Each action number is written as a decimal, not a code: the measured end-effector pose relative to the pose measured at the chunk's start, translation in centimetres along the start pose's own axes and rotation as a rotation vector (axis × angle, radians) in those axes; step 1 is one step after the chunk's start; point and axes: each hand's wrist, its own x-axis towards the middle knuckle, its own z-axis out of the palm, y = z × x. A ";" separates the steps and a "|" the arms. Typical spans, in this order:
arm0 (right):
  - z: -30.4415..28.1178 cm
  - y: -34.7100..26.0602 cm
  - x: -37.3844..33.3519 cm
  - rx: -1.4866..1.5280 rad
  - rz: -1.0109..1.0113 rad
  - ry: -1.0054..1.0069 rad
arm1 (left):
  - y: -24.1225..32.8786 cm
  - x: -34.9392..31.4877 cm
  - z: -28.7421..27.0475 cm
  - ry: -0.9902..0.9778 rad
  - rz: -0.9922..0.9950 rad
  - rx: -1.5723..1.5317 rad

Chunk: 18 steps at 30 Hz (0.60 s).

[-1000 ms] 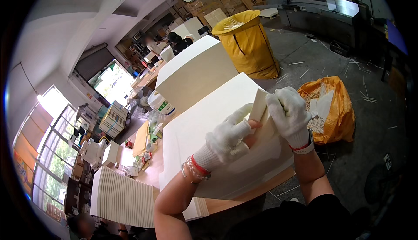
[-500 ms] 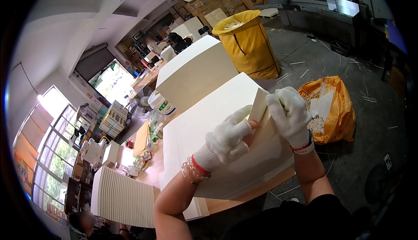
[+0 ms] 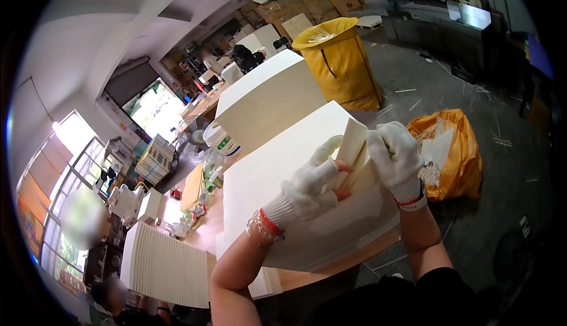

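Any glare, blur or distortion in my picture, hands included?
Head view: doorway and window washed out, a round blur over part of the window; fisheye rim black, straight edges bowed; left hand and right hand fairly sharp.

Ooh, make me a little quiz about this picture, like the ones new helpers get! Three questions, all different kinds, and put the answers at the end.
1. Multiple choice: What is the main colour of the gloves on the person's hands?
A) green
B) white
C) blue

2. True or false: The tall yellow bag stands farther from the person than the orange bag.

3. Fill in the blank: Beside the lifted flap of the white stack, the person's ______ hand is curled into a fist.

Key:
1. B
2. True
3. right
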 end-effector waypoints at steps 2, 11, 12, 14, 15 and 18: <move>-0.3 -0.8 0.3 -0.057 0.010 0.151 | 2.5 1.1 -0.6 -0.013 -0.342 -0.314; -1.1 -6.2 -0.8 -0.004 0.043 -0.378 | 2.5 -1.9 1.6 0.289 0.117 0.580; -1.4 -6.4 -0.6 -0.007 0.068 -0.402 | 2.1 -1.4 1.9 0.334 0.216 0.629; -1.3 -6.2 -1.2 -0.008 0.116 -0.392 | 1.2 -0.7 2.1 0.403 0.412 0.725; -1.1 -6.2 -1.3 -0.012 0.141 -0.387 | 1.4 -1.2 2.3 0.367 0.342 0.745; 1.0 -8.3 -0.1 -0.042 0.056 -0.473 | 0.0 -1.7 1.4 0.195 -0.052 0.435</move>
